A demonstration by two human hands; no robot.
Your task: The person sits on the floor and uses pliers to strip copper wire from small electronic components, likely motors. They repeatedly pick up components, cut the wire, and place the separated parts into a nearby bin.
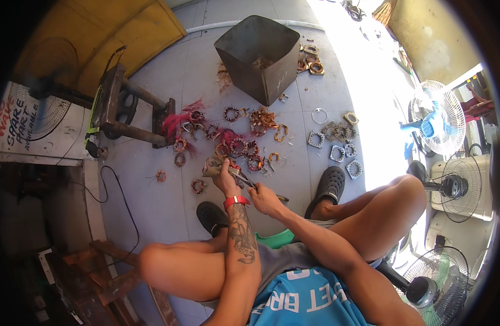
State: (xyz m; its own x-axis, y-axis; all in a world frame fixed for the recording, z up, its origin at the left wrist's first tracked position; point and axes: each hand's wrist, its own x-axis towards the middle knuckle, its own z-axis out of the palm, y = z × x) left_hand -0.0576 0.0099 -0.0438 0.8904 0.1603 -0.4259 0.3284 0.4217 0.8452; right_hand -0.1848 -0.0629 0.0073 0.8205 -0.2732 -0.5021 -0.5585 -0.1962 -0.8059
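My left hand (227,180), with a red band at the wrist, is closed round a crumpled grey-tan bundle like a rag (211,167). A small reddish part (235,165) shows beside its fingers; whether it is a wound coil I cannot tell. My right hand (264,199) grips a dark long-handled tool that looks like pliers (244,178), its jaws reaching toward the left hand's bundle. Just beyond the hands lie several ring-shaped motor stators with copper windings (238,146), among pink-red strands (224,134) and loose copper wire (262,119).
A tall open metal bin (258,70) stands ahead. Square metal stator frames (337,154) lie at right, more coppery ones (316,68) behind the bin. An overturned wooden stool (144,133) is at left. Fans (437,117) line the right side. A green basin (275,239) sits beneath me.
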